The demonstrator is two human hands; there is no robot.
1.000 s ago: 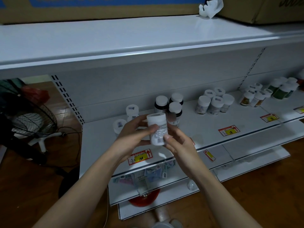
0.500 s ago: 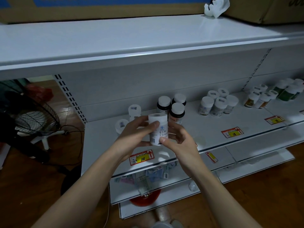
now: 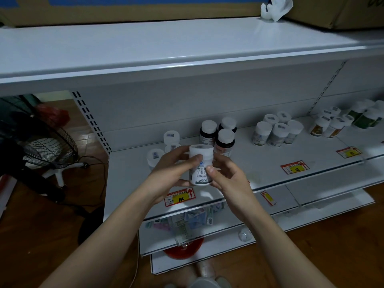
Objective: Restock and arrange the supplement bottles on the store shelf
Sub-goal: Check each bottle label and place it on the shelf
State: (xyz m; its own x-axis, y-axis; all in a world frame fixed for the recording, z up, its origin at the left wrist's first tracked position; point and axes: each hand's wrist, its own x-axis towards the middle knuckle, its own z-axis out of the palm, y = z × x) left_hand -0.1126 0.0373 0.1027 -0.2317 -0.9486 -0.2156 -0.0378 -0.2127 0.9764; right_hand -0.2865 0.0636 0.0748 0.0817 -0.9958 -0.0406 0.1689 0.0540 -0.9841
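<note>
Head view, held bottle: a white supplement bottle (image 3: 201, 166) is upright in the air just in front of the middle shelf (image 3: 259, 163), label toward the camera.
Left hand (image 3: 172, 173): fingers curled round the bottle's left side, thumb pressed on the label near the top.
Right hand (image 3: 226, 179): fingers curled behind the bottle's right side, thumb pinching the label edge.
Already on the shelf: three dark bottles (image 3: 220, 135) right behind the held bottle; a few white-capped bottles (image 3: 166, 144) behind the left hand; a white cluster (image 3: 277, 129) further right; more bottles (image 3: 345, 119) at the far right.
Gaps: bare shelf shows between the clusters and along the front edge by the price tags (image 3: 294, 166).
Progress: judging by this, several groups are placed; the held bottle is not yet set down, and stocking looks unfinished.
</note>
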